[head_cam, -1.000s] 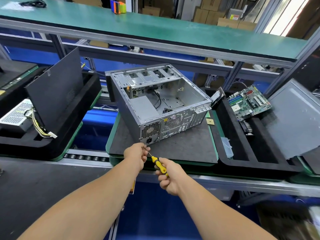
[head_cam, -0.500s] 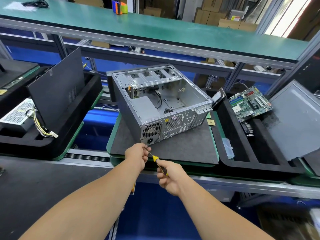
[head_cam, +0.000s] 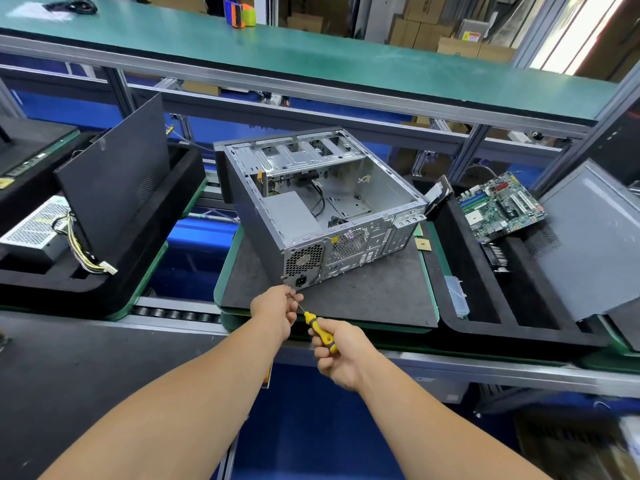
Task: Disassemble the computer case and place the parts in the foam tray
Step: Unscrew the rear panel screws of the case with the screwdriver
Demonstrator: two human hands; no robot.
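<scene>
Computer case (head_cam: 322,209) open — right hand (head_cam: 341,355) grips screwdriver (head_cam: 317,327).

bare metal case (head_cam: 311,209), matt black foam tray (head_cam: 485,306)

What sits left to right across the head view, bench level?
Power supply → black side panel → computer case → motherboard → grey side panel.
</scene>
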